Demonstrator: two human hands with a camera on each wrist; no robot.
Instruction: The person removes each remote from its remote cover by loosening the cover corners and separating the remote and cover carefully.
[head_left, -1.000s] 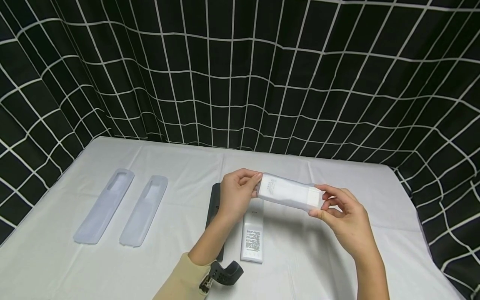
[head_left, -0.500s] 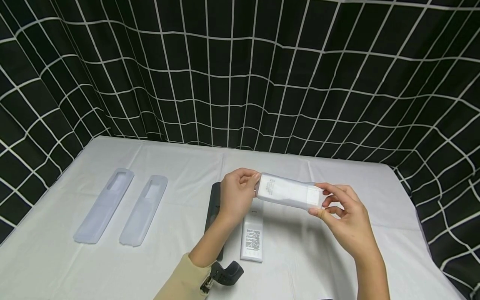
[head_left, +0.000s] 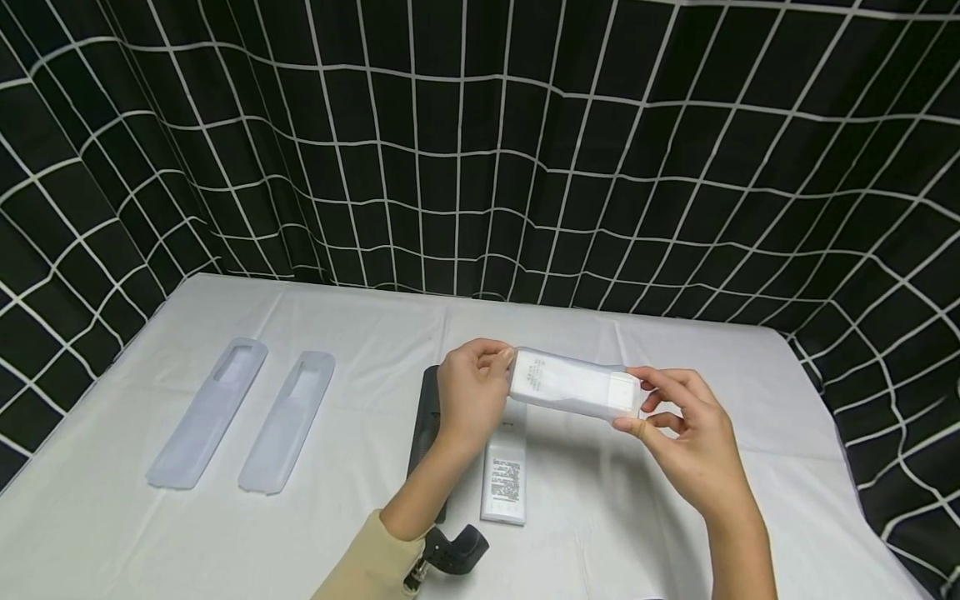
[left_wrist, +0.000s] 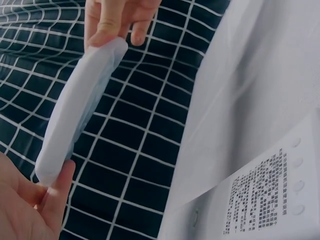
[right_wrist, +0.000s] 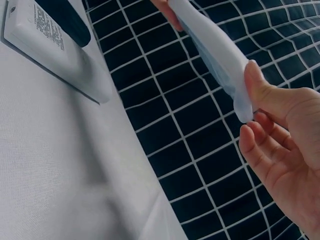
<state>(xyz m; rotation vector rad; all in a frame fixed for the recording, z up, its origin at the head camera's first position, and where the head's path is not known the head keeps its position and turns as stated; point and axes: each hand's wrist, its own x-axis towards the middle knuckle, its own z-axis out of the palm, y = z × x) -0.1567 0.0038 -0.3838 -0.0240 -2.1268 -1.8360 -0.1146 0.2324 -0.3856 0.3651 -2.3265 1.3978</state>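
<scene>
A white remote control [head_left: 566, 385] inside a translucent silicone cover is held in the air above the table, its printed back facing up. My left hand [head_left: 472, 396] pinches its left end. At its right end, my right hand [head_left: 693, 442] grips the cover between thumb and fingers. In the right wrist view, the thumb lies on the white back and the bluish cover [right_wrist: 212, 65] shows along the side. Below my left hand, a second white remote [head_left: 504, 483] lies with its printed label up. A black remote [head_left: 424, 417] beside it is partly hidden by my left forearm.
Two translucent remote covers [head_left: 210, 417] lie side by side on the left of the white-clothed table [head_left: 360, 517]. A dark curtain with a white grid [head_left: 480, 183] surrounds the back and sides. A black strap [head_left: 456, 550] sits at my left wrist.
Both hands and the covered remote have shifted very slightly to the left. The grips look the same, and the things on the table have stayed put.
</scene>
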